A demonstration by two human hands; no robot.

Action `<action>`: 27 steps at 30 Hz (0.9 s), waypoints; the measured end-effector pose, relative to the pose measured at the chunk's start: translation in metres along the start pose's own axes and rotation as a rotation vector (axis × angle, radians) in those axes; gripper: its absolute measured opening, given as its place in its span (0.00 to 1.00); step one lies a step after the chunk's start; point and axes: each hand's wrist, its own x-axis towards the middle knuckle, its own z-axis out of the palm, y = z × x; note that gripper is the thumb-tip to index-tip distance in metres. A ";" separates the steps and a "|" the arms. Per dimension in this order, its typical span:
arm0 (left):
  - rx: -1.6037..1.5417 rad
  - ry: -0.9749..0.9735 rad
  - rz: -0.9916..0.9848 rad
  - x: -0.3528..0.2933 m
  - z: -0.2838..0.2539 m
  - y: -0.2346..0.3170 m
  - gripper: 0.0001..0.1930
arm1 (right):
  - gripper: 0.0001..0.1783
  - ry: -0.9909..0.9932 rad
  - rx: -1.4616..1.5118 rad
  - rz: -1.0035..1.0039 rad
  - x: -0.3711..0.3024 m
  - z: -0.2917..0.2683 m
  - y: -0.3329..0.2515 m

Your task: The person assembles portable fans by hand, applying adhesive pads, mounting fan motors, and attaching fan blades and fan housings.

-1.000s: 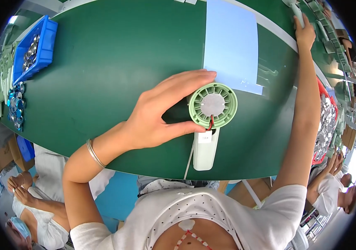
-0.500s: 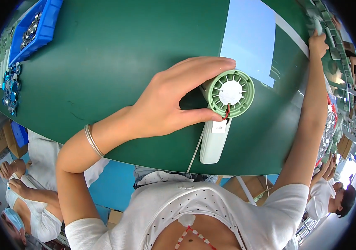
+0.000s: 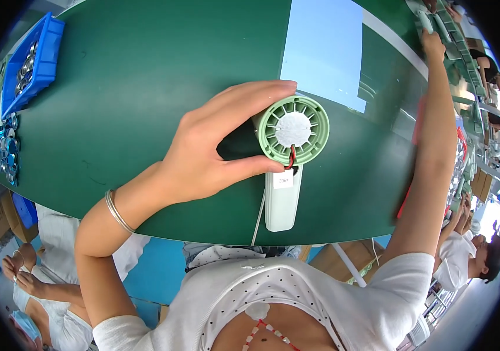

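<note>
My left hand (image 3: 215, 140) is closed around the round pale green head (image 3: 322, 130) of a small handheld fan. Thumb and fingers grip its rim from the left. Inside the open ring sit spokes and a whitish disc, and red and dark wires come out at the bottom. The fan's white handle (image 3: 282, 207) points toward me, with a small white label (image 3: 283, 179) near its top. Stretched out to the far right, my right hand (image 3: 434, 45) grips the near end of a long pale piece (image 3: 425, 21); its fingers are small and partly hidden.
On the green table (image 3: 144, 88) lies a pale sheet (image 3: 323, 52). At the left stand a blue bin (image 3: 45, 64) of metal rings and a pile of blue-silver rings (image 3: 9, 146). Pale parts line the far right edge. Co-workers sit at left and right.
The table, sheet and fan have shifted left in the view. The red edge beside my right forearm now shows more. Both hands keep much the same hold.
</note>
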 end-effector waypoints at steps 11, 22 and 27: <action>-0.018 -0.047 -0.014 -0.002 -0.002 0.004 0.38 | 0.41 0.120 0.230 -0.089 0.032 -0.066 -0.046; -0.018 -0.036 -0.035 -0.009 -0.004 0.009 0.37 | 0.42 -0.127 1.296 -0.171 -0.043 -0.184 -0.173; -0.004 -0.030 -0.084 -0.012 -0.008 0.012 0.36 | 0.28 -0.183 1.276 -0.475 -0.155 -0.204 -0.134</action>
